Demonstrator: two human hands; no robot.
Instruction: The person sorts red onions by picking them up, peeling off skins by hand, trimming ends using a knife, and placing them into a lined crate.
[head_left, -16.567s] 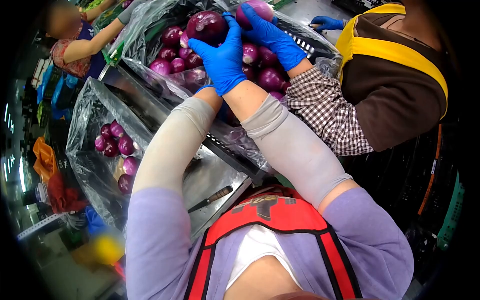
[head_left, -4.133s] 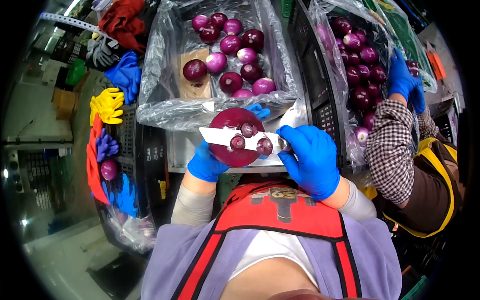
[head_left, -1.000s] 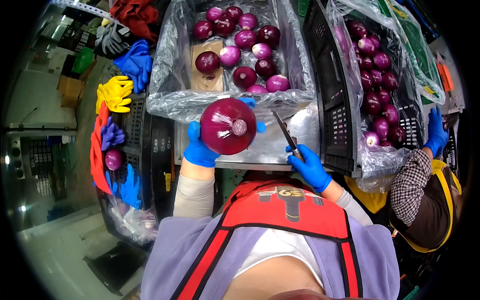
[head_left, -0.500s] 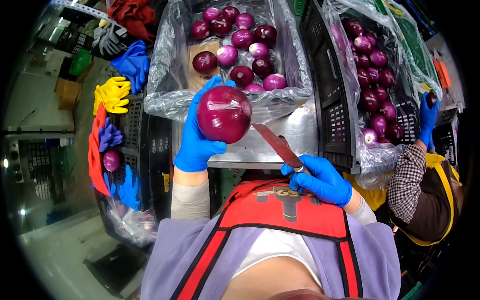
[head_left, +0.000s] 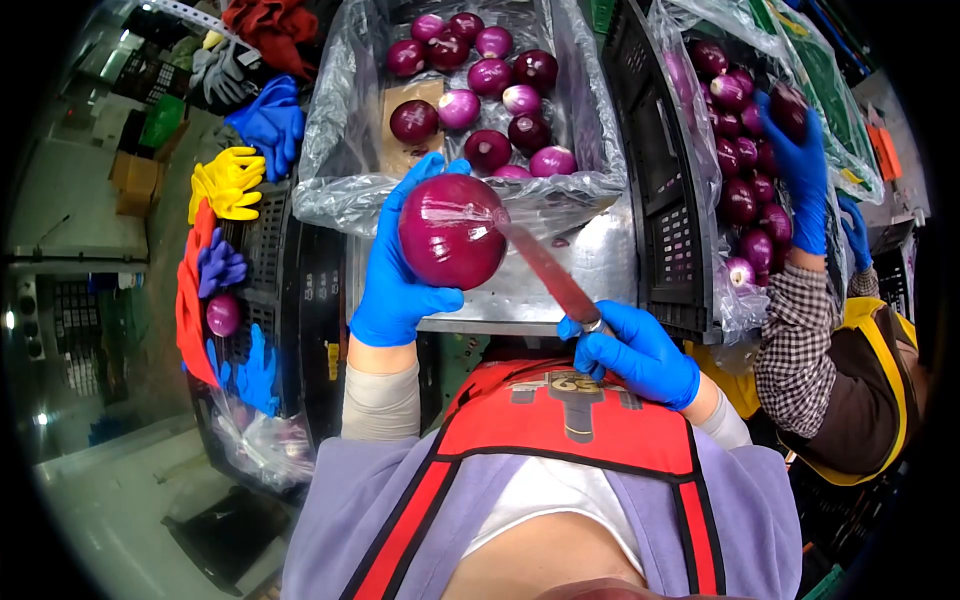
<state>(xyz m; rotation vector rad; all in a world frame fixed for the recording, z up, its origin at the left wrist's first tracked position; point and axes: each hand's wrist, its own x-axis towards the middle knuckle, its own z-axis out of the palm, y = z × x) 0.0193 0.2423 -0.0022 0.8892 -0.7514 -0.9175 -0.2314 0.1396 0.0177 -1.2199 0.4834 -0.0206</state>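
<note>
My left hand [head_left: 388,285], in a blue glove, is closed around a large, shiny red onion [head_left: 452,232] held up before my chest. The onion's pale root end faces right. In my right hand [head_left: 640,358], also gloved in blue, is the handle of a knife [head_left: 562,283]. Its reddish, wet-looking blade slants up and left, with the tip at the onion's root end; whether it cuts in cannot be told. Behind the onion stands a plastic-lined crate [head_left: 335,190] with several peeled red onions [head_left: 489,77] inside.
A metal surface [head_left: 600,250] lies below the crate. On the right, a black crate [head_left: 672,190] holds several red onions [head_left: 738,200], where a co-worker's gloved hand [head_left: 803,185] holds another onion. Coloured gloves [head_left: 225,185] and one onion [head_left: 223,315] lie on crates at left.
The knife tip has moved up and left to the onion's root end. The co-worker's hand with an onion has swung left over the right crate.
</note>
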